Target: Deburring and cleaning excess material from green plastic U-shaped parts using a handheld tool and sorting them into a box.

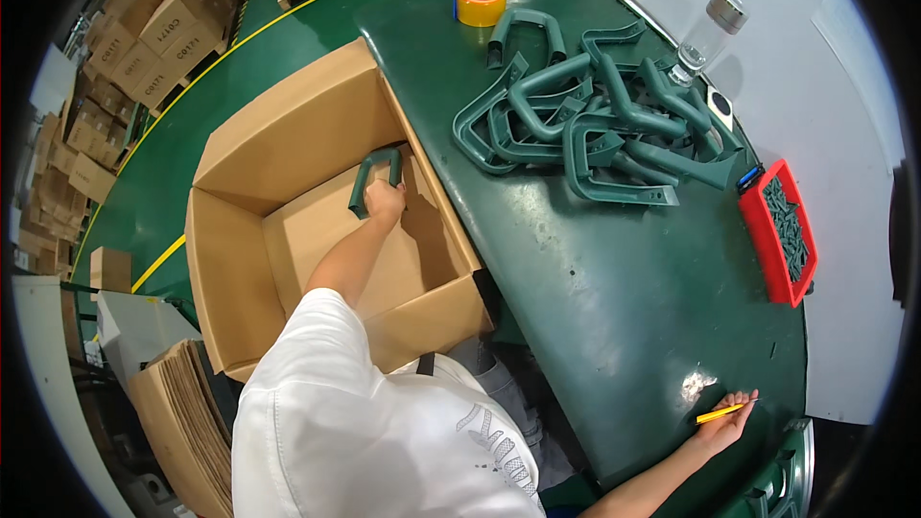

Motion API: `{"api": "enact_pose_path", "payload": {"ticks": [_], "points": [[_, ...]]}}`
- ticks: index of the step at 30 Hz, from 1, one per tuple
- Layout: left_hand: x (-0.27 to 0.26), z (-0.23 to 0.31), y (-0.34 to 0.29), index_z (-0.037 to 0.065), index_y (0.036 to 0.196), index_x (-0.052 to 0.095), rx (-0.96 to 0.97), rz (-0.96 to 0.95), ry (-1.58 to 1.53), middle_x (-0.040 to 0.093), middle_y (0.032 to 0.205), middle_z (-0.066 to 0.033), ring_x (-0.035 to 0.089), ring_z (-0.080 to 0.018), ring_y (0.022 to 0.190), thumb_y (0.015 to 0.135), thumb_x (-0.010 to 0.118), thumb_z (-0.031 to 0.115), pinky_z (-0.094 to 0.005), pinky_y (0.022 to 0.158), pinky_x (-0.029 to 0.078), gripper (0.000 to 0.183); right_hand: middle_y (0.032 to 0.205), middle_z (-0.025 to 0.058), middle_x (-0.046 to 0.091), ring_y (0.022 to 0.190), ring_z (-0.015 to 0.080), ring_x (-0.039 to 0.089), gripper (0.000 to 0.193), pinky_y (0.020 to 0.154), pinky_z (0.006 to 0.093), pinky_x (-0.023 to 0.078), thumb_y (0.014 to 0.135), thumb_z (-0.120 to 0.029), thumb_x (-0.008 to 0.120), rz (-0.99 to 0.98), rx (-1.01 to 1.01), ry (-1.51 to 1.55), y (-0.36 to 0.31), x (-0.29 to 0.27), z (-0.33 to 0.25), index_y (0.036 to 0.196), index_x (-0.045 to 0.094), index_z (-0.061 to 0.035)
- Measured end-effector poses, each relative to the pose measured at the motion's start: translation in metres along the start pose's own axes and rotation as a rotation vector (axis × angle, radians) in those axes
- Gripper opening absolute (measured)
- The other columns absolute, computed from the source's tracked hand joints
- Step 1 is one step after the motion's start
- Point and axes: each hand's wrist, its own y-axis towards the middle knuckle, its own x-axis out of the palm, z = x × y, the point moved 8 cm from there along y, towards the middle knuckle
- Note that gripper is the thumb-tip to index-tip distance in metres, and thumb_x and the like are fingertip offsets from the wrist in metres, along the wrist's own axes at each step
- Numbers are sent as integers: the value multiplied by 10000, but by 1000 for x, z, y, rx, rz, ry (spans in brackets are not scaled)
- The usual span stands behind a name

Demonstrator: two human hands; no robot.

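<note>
My left hand (386, 200) reaches down into a large open cardboard box (331, 105). It grips one leg of a dark green U-shaped handle (363, 178) near the box floor. Over by the table's near right side, my right hand (726, 424) is closed around a thin yellow-handled tool (718, 413) with a fine metal tip. Its exact kind is too small to make out. A tangled pile of similar green handles (604, 120) lies at the far part of the green table (576, 278).
A red bin (804, 273) of small green pieces stands at the table's right edge. Behind the pile are a clear bottle (705, 38) and a tape dispenser (480, 2). Stacked cartons (182, 34) line the floor at far left; flattened cardboard (182, 422) leans near left.
</note>
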Motion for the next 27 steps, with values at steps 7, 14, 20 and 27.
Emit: {"api": "enact_pose_path", "payload": {"ticks": [7,14,20,27], "points": [[49,4,15,-5,864,700,-71,-173,-494,671,799,-213,671,-309,771,722,587,102,-380,691,520,211,835,51,475,718,117,451,319,631,231,415,974,-149,432,62,-63,-161,-5,24,3,1248,417,11],[-90,40,-5,-6,927,654,252,475,-556,664,884,-127,620,-191,770,829,534,19,-311,706,488,157,654,20,486,534,85,469,412,444,187,358,971,-169,436,186,-116,-444,-18,58,6,1365,367,-67],[-225,209,-139,-11,910,624,1071,596,-684,632,870,-95,602,-185,770,869,525,-6,-272,690,481,108,597,10,482,471,73,455,379,402,191,345,953,-179,481,193,-108,-515,-16,60,8,1304,441,-42],[-160,432,-251,26,870,647,1583,-6,-466,634,840,-125,607,-272,783,764,660,121,-347,719,482,143,581,12,477,449,74,446,366,398,202,365,946,-169,491,204,-95,-525,-16,53,12,1281,462,-26]]}}
